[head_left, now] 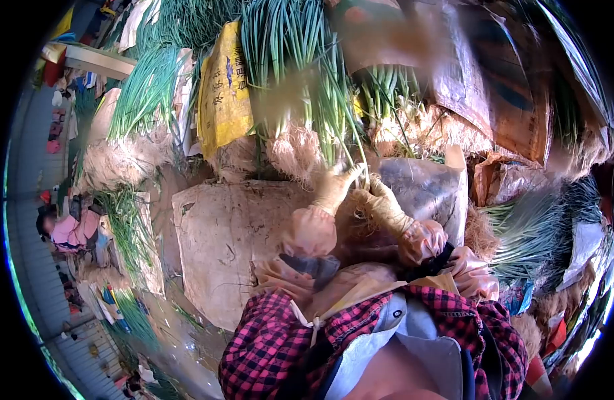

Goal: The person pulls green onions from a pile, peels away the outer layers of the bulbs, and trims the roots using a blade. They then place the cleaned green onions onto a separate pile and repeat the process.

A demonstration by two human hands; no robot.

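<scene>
Both my hands wear dirty pale gloves and are close together in front of me. My left hand (331,190) has its fingers closed at a thin green onion (367,175), pinching by its stalk. My right hand (385,205) is wrapped round the lower part of the same onion, with stringy roots showing below the fingers. Just beyond my hands stands a thick bunch of green onions (287,47), leaves away from me, with a pale root mass (295,153) toward me. Part of the held onion is hidden by my fingers.
A worn flat sheet (230,233) lies to the left of my hands. Beyond it are a yellow printed sack (223,90) and more onion bundles (143,93). Onions also lie at the right (533,230). A person in pink (77,227) is at the far left.
</scene>
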